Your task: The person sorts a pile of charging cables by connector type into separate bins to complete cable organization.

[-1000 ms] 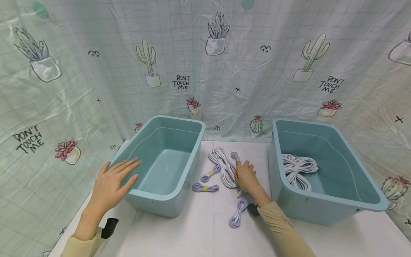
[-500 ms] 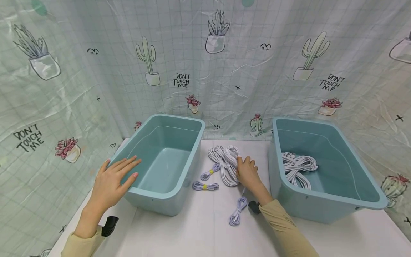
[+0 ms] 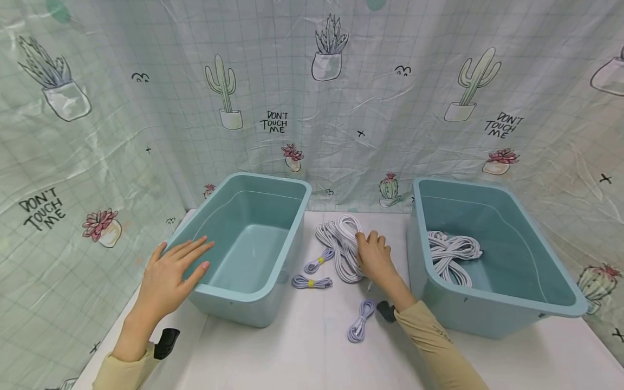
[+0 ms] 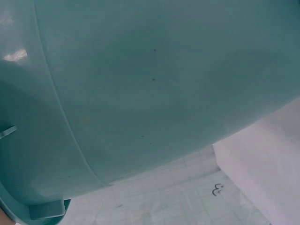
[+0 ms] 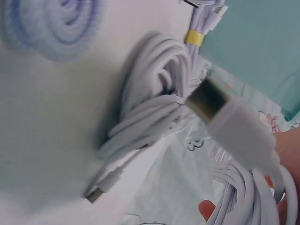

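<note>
My right hand (image 3: 376, 260) grips a bundled white cable (image 3: 349, 227) above the table, between two bins. In the right wrist view the coils of this cable (image 5: 239, 190) lie in the hand, and its metal-tipped plug (image 5: 234, 124) sticks out close to the camera. Another white cable bundle (image 5: 154, 93) lies on the table beside it. My left hand (image 3: 168, 279) rests at the near-left rim of the left teal bin (image 3: 287, 254), fingers extended over it. The left wrist view shows mostly that bin's outer wall (image 4: 154, 103).
Two lilac cables, one upper (image 3: 319, 261) and one lower (image 3: 312, 283), have yellow ties and lie beside the left bin. A third lilac cable (image 3: 361, 320) lies nearer me. White cables (image 3: 453, 254) sit inside the right teal bin (image 3: 487, 303). A printed curtain (image 3: 361, 108) hangs behind.
My right hand has taken hold of one white cable bundle and raised it slightly, away from the other white bundle. The left hand has stayed in place.
</note>
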### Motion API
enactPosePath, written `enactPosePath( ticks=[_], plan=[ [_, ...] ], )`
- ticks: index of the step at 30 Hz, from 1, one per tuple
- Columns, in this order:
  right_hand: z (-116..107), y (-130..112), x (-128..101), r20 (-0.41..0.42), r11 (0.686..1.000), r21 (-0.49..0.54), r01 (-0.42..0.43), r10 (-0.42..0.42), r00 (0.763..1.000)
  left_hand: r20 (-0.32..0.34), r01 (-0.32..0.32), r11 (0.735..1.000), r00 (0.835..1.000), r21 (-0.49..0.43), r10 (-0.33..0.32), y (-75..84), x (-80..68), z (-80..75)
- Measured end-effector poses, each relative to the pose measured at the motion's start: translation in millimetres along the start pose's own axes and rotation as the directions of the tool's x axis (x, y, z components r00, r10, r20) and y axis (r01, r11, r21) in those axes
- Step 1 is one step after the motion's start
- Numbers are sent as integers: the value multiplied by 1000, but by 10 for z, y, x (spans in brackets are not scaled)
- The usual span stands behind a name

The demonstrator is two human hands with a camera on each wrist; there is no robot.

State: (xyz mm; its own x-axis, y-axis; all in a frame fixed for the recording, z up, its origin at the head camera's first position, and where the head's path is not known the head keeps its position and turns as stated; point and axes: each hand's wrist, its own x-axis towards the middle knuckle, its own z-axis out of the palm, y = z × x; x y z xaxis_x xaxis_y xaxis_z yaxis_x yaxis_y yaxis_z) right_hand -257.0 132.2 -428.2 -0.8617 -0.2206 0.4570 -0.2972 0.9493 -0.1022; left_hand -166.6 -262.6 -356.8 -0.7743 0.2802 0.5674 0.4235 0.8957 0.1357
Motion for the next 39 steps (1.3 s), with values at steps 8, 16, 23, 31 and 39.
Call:
enactPosePath(
  ticks=[8,16,23,31,39],
  plan=[
    [-129,-60,34,-36,998,-34,54,-55,998,-3,2,1000,1000,-6,-2,-15,-2,14],
    [-280,-114,67,-82,984,-107,141,-150,985,-2,-2,1000,1000,-10,2,-15,-1,10],
    [-438,-167,83,-92,970,-150,192,-207,974,-1,-6,1000,1000,-16,6,-17,-3,9],
    [-685,-212,84,-100,955,-164,247,-265,959,4,-5,1000,1000,-22,5,-12,-8,-3],
    [-975,-210,69,-49,957,-162,240,-251,967,-4,-12,1000,1000,-27,12,3,-1,-7]
  ],
)
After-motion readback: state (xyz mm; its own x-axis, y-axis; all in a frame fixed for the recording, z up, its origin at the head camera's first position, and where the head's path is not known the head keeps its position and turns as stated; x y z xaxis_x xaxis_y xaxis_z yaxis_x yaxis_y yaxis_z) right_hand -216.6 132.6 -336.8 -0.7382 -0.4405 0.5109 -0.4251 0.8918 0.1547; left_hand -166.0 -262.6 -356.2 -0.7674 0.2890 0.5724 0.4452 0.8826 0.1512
